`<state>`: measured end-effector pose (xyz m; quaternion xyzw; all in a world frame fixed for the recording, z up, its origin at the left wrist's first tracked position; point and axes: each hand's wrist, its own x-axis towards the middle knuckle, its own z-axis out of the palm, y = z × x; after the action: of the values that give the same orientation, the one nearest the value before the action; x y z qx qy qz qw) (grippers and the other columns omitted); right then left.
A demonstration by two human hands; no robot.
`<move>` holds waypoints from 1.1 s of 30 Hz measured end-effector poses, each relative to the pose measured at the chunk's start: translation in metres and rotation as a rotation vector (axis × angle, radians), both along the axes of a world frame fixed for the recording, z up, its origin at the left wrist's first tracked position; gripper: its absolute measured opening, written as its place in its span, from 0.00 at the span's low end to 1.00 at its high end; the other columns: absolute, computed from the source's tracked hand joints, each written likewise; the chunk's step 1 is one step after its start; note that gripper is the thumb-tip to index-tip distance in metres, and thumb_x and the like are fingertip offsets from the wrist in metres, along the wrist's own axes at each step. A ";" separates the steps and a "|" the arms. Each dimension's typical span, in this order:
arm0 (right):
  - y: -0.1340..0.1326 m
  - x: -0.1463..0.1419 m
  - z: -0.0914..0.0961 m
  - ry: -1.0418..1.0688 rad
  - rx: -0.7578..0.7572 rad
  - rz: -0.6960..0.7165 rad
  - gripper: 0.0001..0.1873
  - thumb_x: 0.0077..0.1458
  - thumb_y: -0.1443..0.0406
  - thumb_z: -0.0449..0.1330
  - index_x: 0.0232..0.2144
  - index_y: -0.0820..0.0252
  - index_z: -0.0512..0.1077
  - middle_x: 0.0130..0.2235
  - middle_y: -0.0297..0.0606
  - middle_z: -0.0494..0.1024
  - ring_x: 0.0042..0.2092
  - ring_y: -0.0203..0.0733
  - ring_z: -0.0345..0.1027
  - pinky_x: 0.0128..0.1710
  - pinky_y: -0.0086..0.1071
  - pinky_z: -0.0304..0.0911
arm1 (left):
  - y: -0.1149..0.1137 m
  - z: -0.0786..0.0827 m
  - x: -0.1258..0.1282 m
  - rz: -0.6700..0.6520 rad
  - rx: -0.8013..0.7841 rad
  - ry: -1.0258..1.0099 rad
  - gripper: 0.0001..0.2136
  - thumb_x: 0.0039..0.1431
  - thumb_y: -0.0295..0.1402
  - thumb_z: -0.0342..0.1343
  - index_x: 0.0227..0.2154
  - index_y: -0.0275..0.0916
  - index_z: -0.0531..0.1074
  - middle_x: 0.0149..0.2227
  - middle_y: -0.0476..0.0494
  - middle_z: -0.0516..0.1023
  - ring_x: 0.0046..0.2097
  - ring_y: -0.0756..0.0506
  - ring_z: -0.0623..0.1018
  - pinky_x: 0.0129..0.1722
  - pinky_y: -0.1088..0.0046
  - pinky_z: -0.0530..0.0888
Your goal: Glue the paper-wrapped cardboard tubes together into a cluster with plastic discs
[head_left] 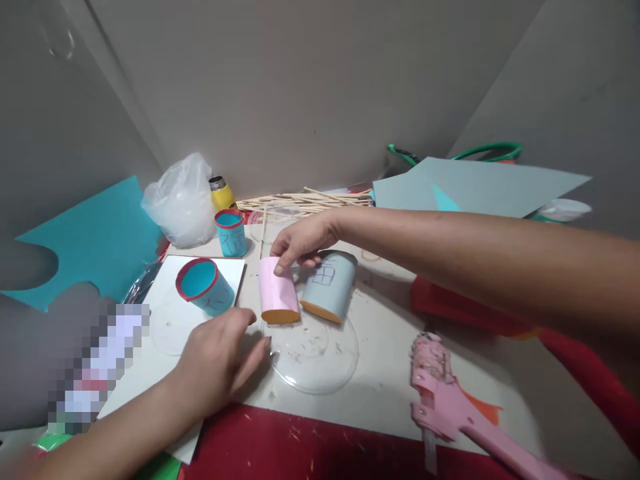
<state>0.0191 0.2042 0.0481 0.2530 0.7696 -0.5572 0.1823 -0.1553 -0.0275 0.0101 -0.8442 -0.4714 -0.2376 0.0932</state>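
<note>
My right hand [305, 240] reaches in from the right with its thumb on the front of a pink paper cup [278, 290], gripping it near its upper end. An orange base faces me at the pink cup's lower end. Just right of it is a grey-blue paper cup [330, 287] with purple writing and an orange base, close to my right fingers. My left hand [217, 357] is open, thumb and fingers apart, holding nothing. Near its fingers is a tilted turquoise paper cup [216, 297] with a red rim. Farther back stands another turquoise cup [231, 237].
A clear plastic disc [320, 373] with small scraps lies before the cups. At front right is a pink glue gun [450, 407]. Thin wooden sticks [320, 199], a yellow bottle [223, 195] and a plastic bag [180, 200] line the back. Grey-blue paper [480, 183] leans at right.
</note>
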 end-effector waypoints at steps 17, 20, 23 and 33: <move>0.019 -0.017 -0.033 -0.025 -0.180 0.157 0.36 0.31 0.44 0.77 0.33 0.65 0.76 0.30 0.33 0.81 0.30 0.36 0.74 0.29 0.27 0.69 | 0.037 -0.035 0.008 -0.033 -0.278 -0.239 0.09 0.66 0.27 0.48 0.30 0.43 0.58 0.25 0.53 0.66 0.24 0.51 0.65 0.25 0.75 0.61; 0.018 -0.016 -0.034 -0.007 -0.195 0.151 0.37 0.30 0.43 0.76 0.36 0.65 0.76 0.32 0.35 0.82 0.34 0.40 0.76 0.30 0.29 0.71 | 0.038 -0.038 0.007 -0.007 -0.299 -0.259 0.08 0.65 0.27 0.48 0.30 0.43 0.59 0.25 0.53 0.66 0.24 0.51 0.64 0.25 0.75 0.61; 0.015 -0.015 -0.032 0.008 -0.199 0.152 0.40 0.29 0.42 0.76 0.38 0.64 0.74 0.33 0.35 0.81 0.36 0.42 0.77 0.31 0.32 0.73 | 0.037 -0.039 0.007 0.015 -0.325 -0.271 0.07 0.65 0.28 0.48 0.30 0.42 0.59 0.25 0.53 0.67 0.25 0.51 0.65 0.25 0.75 0.62; 0.002 -0.003 0.009 -0.027 0.257 -0.015 0.27 0.44 0.56 0.74 0.44 0.61 0.75 0.41 0.38 0.80 0.40 0.44 0.75 0.35 0.32 0.68 | 0.036 -0.034 0.013 0.154 -0.429 -0.282 0.08 0.61 0.27 0.48 0.27 0.42 0.57 0.25 0.53 0.65 0.26 0.50 0.65 0.27 0.74 0.61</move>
<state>0.0165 0.2066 0.0573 0.2874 0.8302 -0.4518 0.1549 -0.1426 0.0089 -0.0243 -0.7648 -0.5823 -0.2398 -0.1364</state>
